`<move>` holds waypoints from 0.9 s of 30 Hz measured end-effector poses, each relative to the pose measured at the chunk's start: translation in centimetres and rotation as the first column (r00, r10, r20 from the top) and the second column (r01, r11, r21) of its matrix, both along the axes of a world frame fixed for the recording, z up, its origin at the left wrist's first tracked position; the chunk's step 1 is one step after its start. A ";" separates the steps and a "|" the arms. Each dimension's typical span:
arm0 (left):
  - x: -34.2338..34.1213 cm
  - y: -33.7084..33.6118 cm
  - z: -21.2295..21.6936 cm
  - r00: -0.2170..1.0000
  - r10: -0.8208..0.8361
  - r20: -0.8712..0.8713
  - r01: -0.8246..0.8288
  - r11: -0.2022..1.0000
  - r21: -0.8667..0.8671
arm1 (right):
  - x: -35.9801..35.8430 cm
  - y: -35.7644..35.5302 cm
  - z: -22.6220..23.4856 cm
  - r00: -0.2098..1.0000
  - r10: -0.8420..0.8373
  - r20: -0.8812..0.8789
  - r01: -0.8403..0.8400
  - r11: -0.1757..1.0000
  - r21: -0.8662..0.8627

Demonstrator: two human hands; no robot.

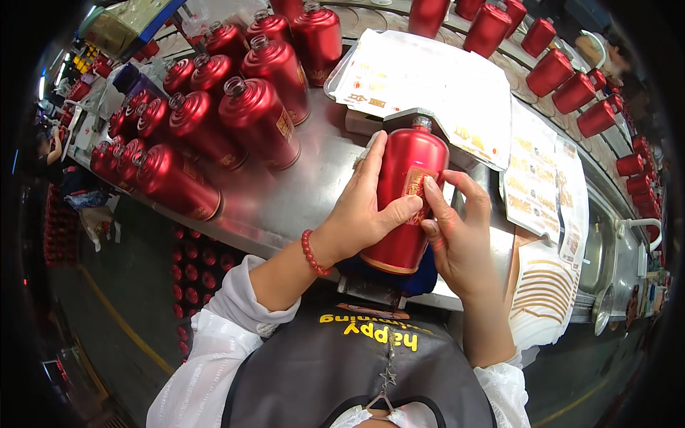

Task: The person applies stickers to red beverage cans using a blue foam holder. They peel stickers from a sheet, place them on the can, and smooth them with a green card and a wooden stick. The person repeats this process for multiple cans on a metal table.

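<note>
A glossy red bottle (408, 153) with a clear neck leans in front of me, its base toward me. My left hand (360, 221) grips its left side, with the thumb lying across the front beside a gold-and-red label (419, 182). On the other side, my right hand (460, 239) has its index fingertip and thumb on the label's right edge, the other fingers bent. Beneath the bottle shows dark blue padding (424, 278) on a holder. White label sheets (421, 75) with gold and red print lie just beyond the bottle.
Several red bottles (260, 121) crowd the metal table (314, 185) at left. More label sheets (531, 178) lie at right, near a strip sheet (546, 285). Along the far side, a curved conveyor (524, 75) carries red bottles (549, 71). Crated bottles (193, 274) stand below the table.
</note>
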State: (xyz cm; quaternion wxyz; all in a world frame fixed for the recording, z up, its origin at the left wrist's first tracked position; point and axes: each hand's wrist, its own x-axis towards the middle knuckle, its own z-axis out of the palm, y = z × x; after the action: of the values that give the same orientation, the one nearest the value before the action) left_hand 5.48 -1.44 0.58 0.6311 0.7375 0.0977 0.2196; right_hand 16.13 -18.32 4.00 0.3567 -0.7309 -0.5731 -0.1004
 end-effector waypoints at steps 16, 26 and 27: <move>1.0 0.2 3.3 0.986 0.121 0.116 -0.158 0.900 0.406 | 2.1 1.8 1.7 0.985 -0.003 -0.171 0.019 0.995 0.093; -2.0 0.3 -0.4 0.993 0.043 0.113 -0.069 0.970 0.231 | 13.0 -3.6 3.9 0.979 -0.117 -0.165 0.126 0.991 0.048; -2.6 -0.2 -0.3 0.998 0.001 0.057 -0.014 0.976 0.216 | 17.0 -5.6 2.8 0.963 -0.213 -0.166 0.214 0.977 -0.010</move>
State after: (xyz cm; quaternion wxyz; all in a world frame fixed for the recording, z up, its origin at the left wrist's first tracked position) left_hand 2.84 -1.68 0.33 0.5488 0.7949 0.0582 0.2521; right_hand 33.08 -23.95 6.83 0.3931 -0.7928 -0.4590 -0.0792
